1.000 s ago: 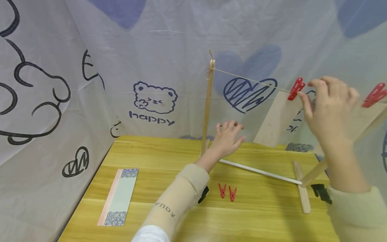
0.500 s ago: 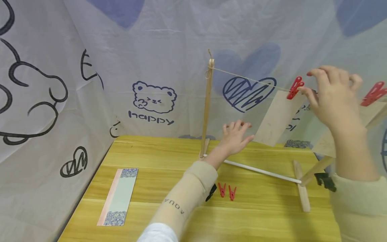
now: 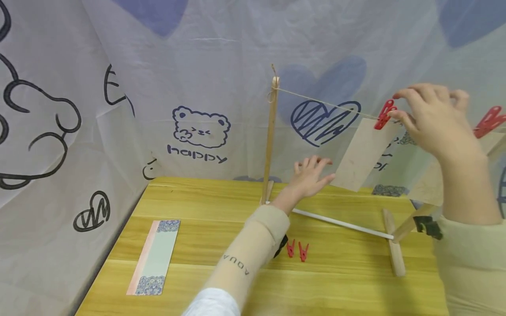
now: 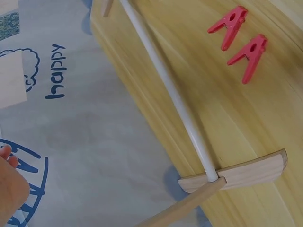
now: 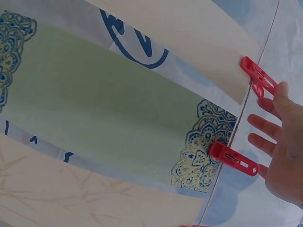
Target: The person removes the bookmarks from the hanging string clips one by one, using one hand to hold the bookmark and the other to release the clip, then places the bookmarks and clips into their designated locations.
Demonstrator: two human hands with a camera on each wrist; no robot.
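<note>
My right hand (image 3: 439, 118) has its thumb and index finger on the handles of a red clothespin (image 3: 383, 117), pinching it. That clothespin sits on the string at the top of a hanging cream paper strip (image 3: 356, 156). In the right wrist view, a second red clothespin (image 5: 234, 158) clips a green strip with patterned ends (image 5: 104, 99) to the string, close to my little finger. My left hand (image 3: 310, 175), fingers loosely spread, hovers over the white rod (image 3: 340, 222) of the stand and holds nothing. Only part of it (image 4: 12, 187) enters the left wrist view.
A wooden post (image 3: 271, 140) holds the string's left end. Two red clothespins (image 3: 297, 250) lie on the table (image 3: 221, 245). A pale green strip with a pink edge (image 3: 154, 256) lies at the left. Another clothespin (image 3: 490, 120) hangs at the right.
My right hand has moved up and then left, its fingertips closing in on the clothespin handles. My left hand has drifted right. The hanging strips and table items stay in place.
</note>
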